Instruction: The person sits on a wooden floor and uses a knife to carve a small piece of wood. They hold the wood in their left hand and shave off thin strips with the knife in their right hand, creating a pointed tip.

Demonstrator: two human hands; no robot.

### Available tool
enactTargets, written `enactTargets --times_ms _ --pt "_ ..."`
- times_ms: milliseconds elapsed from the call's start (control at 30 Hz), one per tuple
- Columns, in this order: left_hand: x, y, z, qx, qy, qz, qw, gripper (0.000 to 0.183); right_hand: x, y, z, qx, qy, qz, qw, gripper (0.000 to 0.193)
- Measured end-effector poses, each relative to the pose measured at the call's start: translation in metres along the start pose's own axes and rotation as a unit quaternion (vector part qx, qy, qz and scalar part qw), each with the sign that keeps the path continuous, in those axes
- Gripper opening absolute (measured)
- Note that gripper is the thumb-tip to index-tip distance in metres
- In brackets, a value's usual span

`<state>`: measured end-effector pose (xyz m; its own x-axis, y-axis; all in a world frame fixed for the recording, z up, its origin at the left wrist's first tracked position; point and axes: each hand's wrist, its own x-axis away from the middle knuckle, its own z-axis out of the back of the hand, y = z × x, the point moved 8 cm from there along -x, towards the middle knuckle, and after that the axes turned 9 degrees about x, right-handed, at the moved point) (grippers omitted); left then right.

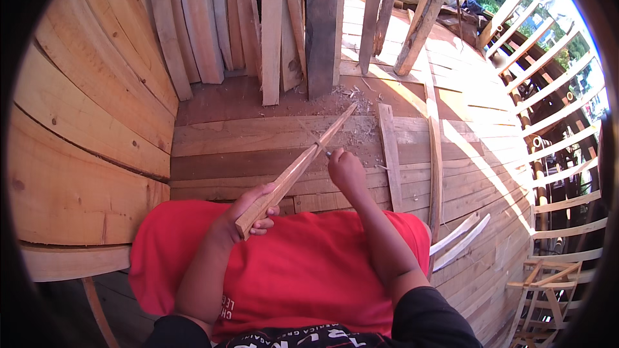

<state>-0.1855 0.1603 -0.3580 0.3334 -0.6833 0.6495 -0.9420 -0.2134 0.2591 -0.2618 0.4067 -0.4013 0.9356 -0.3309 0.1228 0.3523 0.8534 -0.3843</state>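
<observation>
My left hand is closed around the near, thick end of a long wooden stick, just above the red cloth over my lap. The stick slants away to the right and narrows to a point over the floor. In my closed right hand is a knife, most of its handle hidden by the fingers. Its thin blade crosses the stick in the far half, pointing away to the left. Whether the edge is biting into the wood I cannot tell.
Wood shavings lie on the plank floor beyond my hands. Upright boards stand along the far side, and a curved plank wall rises at left. Loose strips lie to the right, near a slatted railing and a wooden stool-like frame.
</observation>
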Motion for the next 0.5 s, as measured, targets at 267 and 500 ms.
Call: enactTargets --times_ms 267,500 --pt "0.003 0.000 0.006 -0.016 0.015 -0.009 1.000 0.043 -0.001 -0.007 0.003 -0.025 0.023 -0.026 0.999 0.056" --pt "0.004 0.000 0.006 -0.043 0.031 -0.011 0.999 0.045 0.033 -0.044 0.005 -0.025 -0.027 0.030 0.999 0.056"
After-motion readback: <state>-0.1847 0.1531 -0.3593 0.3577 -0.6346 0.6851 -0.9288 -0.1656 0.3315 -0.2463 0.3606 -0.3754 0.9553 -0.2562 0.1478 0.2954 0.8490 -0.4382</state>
